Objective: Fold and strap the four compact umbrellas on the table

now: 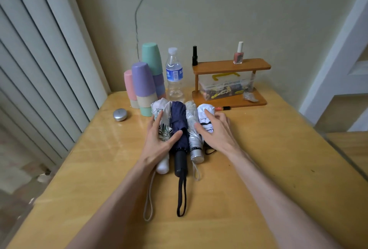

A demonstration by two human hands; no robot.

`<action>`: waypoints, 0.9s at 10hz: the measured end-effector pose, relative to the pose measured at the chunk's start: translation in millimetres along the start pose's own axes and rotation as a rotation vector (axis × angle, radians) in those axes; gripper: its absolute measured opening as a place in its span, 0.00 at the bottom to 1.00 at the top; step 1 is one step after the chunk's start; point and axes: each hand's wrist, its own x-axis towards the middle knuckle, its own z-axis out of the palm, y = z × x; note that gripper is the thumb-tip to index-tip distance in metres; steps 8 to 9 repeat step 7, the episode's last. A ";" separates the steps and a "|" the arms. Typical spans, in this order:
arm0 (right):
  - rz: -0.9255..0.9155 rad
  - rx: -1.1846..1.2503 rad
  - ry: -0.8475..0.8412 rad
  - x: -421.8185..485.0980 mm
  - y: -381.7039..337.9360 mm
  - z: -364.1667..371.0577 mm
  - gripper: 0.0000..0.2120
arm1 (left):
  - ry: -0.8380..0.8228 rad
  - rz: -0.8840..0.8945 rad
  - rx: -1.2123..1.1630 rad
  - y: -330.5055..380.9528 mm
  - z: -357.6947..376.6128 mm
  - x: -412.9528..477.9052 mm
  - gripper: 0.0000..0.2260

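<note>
Now the four folded umbrellas lie side by side in the middle of the table [258, 169], with their handles pointing to 6 o'clock. From left to right they are the leaf-print umbrella [166, 127], the navy umbrella [179, 121], the silver umbrella [192, 129] and the white umbrella [205, 112]. The left hand [159, 139] lies flat and open on the leaf-print one, and its thumb touches the navy one. The right hand [217, 131] rests open on the white one with loose fingers.

What could go wrong? The umbrellas are round, so a nudge could make them roll apart. I cannot see a strap done up on any of them, so the cloth might puff out again. A push toward 12 o'clock could knock over the tall cups [143, 85] or the water bottle [174, 75] just behind them. The black loop [181, 199] could catch on an arm.

The round silver tin [120, 114] at 10 o'clock is shut. The cups are upside down, so nothing is in them. The bottle has its cap on, but I cannot tell how much water it has. The clear box [225, 85] at 1 o'clock holds lots of bits too small to name.
</note>
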 end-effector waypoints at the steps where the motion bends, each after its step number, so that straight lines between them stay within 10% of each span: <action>1: -0.007 0.000 0.065 2.0 -0.6 1.9 0.29 | 0.006 -0.008 0.000 0.0 8.6 0.6 0.46; 9: -0.074 -0.155 0.235 0.5 -7.9 6.1 0.15 | -0.036 0.056 0.129 5.5 -26.4 7.5 0.28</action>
